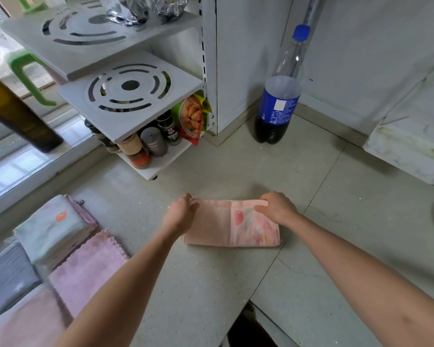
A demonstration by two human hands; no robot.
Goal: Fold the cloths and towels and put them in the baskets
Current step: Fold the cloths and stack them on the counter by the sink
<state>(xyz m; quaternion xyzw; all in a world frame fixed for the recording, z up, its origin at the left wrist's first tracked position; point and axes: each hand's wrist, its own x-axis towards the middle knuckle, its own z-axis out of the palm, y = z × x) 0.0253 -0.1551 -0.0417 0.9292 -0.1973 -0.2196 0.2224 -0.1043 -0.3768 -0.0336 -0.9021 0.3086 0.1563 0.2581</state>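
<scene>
Both hands are pinching the far hem of a folded pink towel [229, 225] lying flat on the speckled stone floor [211, 284], the left hand [179, 212] curling round its left corner and the right hand [277, 206] its right corner. The towel is looking soft, rectangular, with a paler printed patch. To the left, a stack of folded cloths [50, 229] is sitting on a fluffy pink cloth [85, 269].

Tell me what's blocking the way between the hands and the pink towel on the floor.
Nothing visible. The left hand and the right hand are already on the pink towel, each pinching a far corner of it. No basket shows in this view, so the way there cannot be judged.
</scene>
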